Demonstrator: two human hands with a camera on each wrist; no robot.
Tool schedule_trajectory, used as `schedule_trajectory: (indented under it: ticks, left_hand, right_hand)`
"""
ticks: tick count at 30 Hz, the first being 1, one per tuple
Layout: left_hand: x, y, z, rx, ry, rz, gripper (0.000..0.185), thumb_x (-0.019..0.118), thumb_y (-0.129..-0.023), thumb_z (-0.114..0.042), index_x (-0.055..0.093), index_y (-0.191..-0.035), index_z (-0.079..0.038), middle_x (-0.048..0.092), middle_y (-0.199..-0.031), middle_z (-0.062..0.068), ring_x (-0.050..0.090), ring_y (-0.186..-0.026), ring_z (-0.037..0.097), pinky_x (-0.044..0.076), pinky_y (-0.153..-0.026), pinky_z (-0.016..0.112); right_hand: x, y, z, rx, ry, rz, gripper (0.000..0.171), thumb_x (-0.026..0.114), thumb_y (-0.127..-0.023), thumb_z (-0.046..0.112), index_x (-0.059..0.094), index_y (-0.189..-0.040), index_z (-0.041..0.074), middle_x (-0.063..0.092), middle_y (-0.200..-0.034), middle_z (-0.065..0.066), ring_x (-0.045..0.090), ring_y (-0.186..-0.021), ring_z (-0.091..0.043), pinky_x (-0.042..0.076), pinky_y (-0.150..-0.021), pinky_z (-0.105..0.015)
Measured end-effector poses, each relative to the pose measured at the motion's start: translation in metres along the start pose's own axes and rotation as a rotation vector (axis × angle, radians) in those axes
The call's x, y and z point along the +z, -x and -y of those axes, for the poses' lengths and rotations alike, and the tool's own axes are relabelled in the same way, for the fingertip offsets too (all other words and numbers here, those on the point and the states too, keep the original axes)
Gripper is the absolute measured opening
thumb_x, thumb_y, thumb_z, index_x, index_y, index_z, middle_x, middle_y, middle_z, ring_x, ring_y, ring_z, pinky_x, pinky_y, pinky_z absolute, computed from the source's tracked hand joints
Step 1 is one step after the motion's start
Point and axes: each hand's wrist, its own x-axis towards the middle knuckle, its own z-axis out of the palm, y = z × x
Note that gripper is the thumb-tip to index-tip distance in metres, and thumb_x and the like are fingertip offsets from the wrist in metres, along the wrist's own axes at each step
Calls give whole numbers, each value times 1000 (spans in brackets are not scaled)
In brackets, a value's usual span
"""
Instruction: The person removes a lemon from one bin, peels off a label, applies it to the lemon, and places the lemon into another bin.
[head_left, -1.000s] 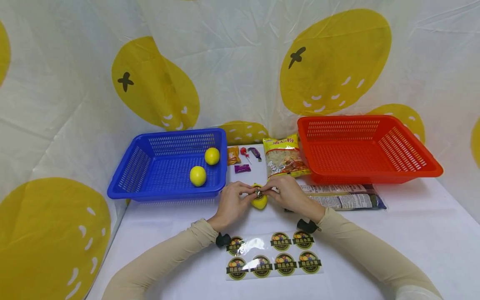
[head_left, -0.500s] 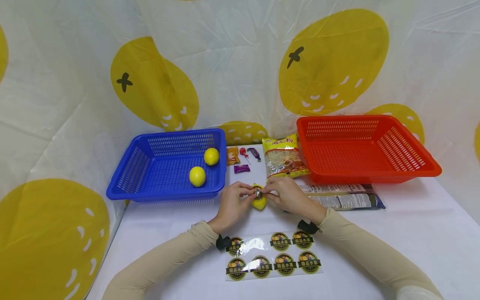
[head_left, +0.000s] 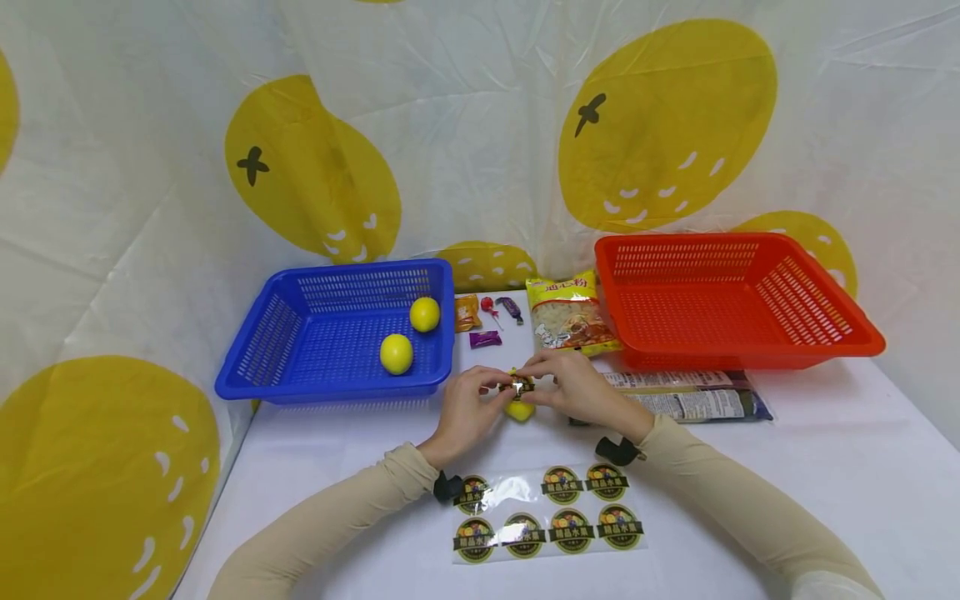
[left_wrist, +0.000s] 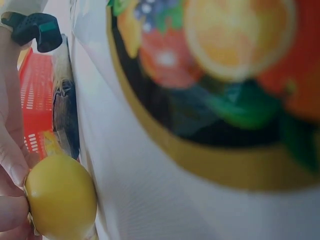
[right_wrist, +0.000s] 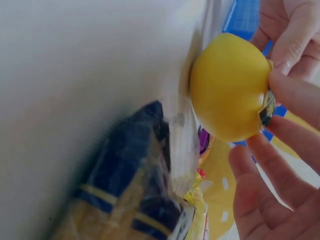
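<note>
head view: left hand and right hand pinch a sticker onto a lemon; pressing its edges flat should seat it.

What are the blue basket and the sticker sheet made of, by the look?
Blue basket: looks like moulded plastic, semi-gloss, with slotted perforated walls and floor and a rolled rim. Sticker sheet: seemingly a clear glossy film backing, since it throws glare, carrying round printed labels, probably coated paper or vinyl; the pictures cannot settle which.
</note>
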Motion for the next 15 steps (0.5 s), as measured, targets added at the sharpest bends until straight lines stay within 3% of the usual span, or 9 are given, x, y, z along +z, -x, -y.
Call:
schedule_trajectory:
  ticks: [7,15]
  left_hand:
    - [-2,3,-2,-23,17,18,21,76,-91,-13,77,-112,-7,76,-109,8,71,-100,26,60,-86,37]
    - [-4,5,1,-67,52,10,14,70,-94,-6,77,-106,-6,76,-106,9,70,-97,21,60,-85,30]
  right_hand:
    - [-1,-1,-2,18,-33,20,36,84,-86,25,78,-118,10,76,-111,-4,70,-97,-23,47,-72,-25]
    - [-2,0,-1,84,-65,-1,32,89,-80,24,81,-108,12,78,-110,-2,70,-99,-21,54,-70,-30]
